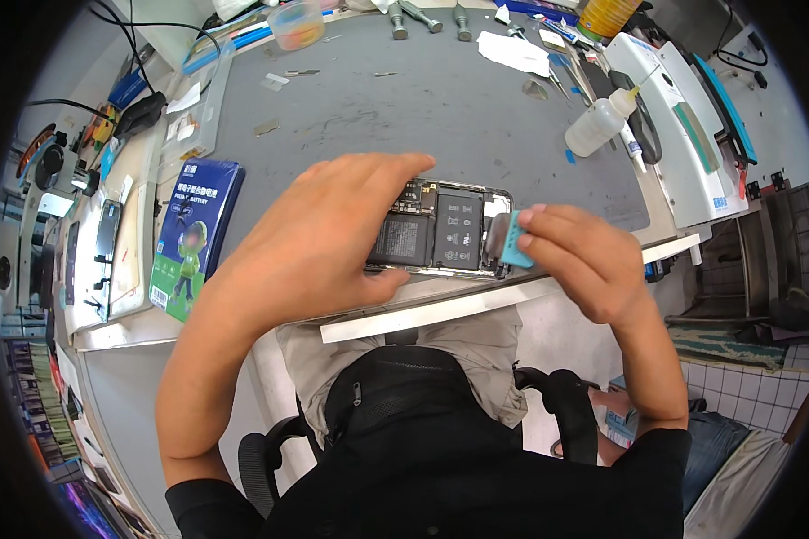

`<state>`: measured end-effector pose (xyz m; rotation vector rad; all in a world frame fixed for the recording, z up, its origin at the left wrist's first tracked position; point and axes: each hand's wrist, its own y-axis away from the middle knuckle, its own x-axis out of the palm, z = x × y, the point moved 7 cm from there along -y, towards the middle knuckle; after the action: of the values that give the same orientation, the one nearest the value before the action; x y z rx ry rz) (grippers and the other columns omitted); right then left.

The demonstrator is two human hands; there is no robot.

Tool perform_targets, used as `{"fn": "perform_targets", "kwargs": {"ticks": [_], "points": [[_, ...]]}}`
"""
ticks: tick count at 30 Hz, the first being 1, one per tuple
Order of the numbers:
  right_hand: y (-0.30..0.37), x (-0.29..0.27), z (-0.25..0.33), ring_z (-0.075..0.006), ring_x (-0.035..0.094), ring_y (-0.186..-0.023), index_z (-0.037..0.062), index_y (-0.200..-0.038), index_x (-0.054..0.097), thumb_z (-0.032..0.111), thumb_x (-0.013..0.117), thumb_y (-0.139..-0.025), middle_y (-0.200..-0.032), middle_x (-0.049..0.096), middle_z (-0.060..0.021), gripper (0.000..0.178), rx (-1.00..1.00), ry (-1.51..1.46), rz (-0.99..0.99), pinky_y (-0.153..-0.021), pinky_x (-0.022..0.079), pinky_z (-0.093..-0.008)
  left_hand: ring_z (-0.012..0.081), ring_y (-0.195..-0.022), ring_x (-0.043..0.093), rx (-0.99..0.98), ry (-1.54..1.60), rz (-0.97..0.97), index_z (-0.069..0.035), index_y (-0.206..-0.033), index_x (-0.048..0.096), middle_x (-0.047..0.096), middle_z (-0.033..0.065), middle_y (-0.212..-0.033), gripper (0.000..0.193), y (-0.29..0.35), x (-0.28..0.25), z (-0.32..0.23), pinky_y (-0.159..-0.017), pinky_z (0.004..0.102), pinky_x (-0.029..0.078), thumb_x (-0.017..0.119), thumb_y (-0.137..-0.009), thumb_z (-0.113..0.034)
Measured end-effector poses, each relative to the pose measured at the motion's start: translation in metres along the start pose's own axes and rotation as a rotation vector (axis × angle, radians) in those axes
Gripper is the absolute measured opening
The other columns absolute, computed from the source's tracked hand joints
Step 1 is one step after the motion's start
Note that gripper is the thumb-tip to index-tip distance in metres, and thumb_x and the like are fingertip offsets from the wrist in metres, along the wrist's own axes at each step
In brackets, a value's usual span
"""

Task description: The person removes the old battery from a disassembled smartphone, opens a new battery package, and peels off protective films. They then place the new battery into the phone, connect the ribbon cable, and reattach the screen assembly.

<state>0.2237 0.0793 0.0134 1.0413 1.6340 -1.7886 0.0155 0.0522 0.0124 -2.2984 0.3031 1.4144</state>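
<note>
An opened smartphone (457,235) lies sideways near the front edge of the grey mat, its black battery cells and circuit board bare. My left hand (333,229) grips the phone's left end, thumb along the near edge and fingers over the far edge. Between the thumb and fingers of my right hand (584,256) is a small tool with a light blue handle (516,241). Its thin, greyish blade reaches the phone's right end, beside the battery. Whether the blade is under a part there I cannot tell.
A blue battery box (198,234) lies left of my forearm. A dropper bottle (600,122) and a white device (683,135) are at the right. Screwdrivers (420,16) and a clear tub (297,24) sit at the back of the mat (333,99).
</note>
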Motion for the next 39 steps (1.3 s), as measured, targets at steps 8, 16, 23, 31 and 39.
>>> {"fn": "perform_targets", "kwargs": {"ticks": [8, 16, 23, 31, 39], "points": [[-0.020, -0.016, -0.003, -0.0238, 0.064, -0.074, 0.0056, -0.102, 0.074, -0.003, 0.081, -0.072, -0.090, 0.069, -0.0064, 0.032, 0.208, -0.179, -0.090, -0.062, 0.051, -0.0333, 0.0342, -0.116, 0.059, -0.110, -0.075, -0.114, -0.007, -0.143, 0.048, 0.063, 0.0140, -0.124, 0.087, -0.006, 0.012, -0.006, -0.102, 0.0442, 0.044, 0.086, -0.066, -0.019], [-0.028, 0.002, -0.005, -0.0238, 0.065, -0.077, 0.0048, -0.102, 0.075, -0.002, 0.082, -0.071, -0.090, 0.069, -0.0081, 0.033, 0.220, -0.255, -0.021, -0.065, 0.049, -0.0338, 0.0340, -0.116, 0.059, -0.107, -0.064, -0.149, -0.006, -0.144, 0.047, 0.064, 0.0135, -0.125, 0.089, -0.004, 0.014, -0.004, -0.101, 0.0448, 0.044, 0.088, -0.066, -0.020], [-0.030, 0.007, -0.005, -0.0247, 0.065, -0.078, 0.0062, -0.100, 0.074, 0.000, 0.081, -0.074, -0.090, 0.069, -0.0060, 0.028, 0.243, -0.285, -0.011, -0.065, 0.053, -0.0347, 0.0347, -0.117, 0.059, -0.100, -0.058, -0.148, -0.006, -0.144, 0.046, 0.064, 0.0138, -0.125, 0.090, -0.003, 0.013, -0.003, -0.102, 0.0454, 0.044, 0.089, -0.066, -0.020], [-0.027, 0.011, -0.002, -0.0242, 0.065, -0.077, 0.0058, -0.098, 0.074, 0.000, 0.081, -0.074, -0.090, 0.069, -0.0050, 0.026, 0.227, -0.285, -0.024, -0.064, 0.054, -0.0345, 0.0351, -0.116, 0.060, -0.112, -0.034, -0.137, -0.007, -0.144, 0.046, 0.064, 0.0137, -0.125, 0.090, -0.003, 0.013, -0.002, -0.102, 0.0455, 0.044, 0.089, -0.066, -0.019], [-0.010, 0.013, 0.012, -0.0238, 0.067, -0.078, 0.0039, -0.096, 0.075, 0.001, 0.081, -0.068, -0.091, 0.070, -0.0063, 0.029, 0.159, -0.252, -0.057, -0.061, 0.054, -0.0329, 0.0340, -0.115, 0.061, -0.119, -0.032, -0.119, -0.008, -0.145, 0.046, 0.065, 0.0129, -0.125, 0.091, -0.003, 0.013, -0.001, -0.103, 0.0447, 0.044, 0.089, -0.066, -0.019]]}}
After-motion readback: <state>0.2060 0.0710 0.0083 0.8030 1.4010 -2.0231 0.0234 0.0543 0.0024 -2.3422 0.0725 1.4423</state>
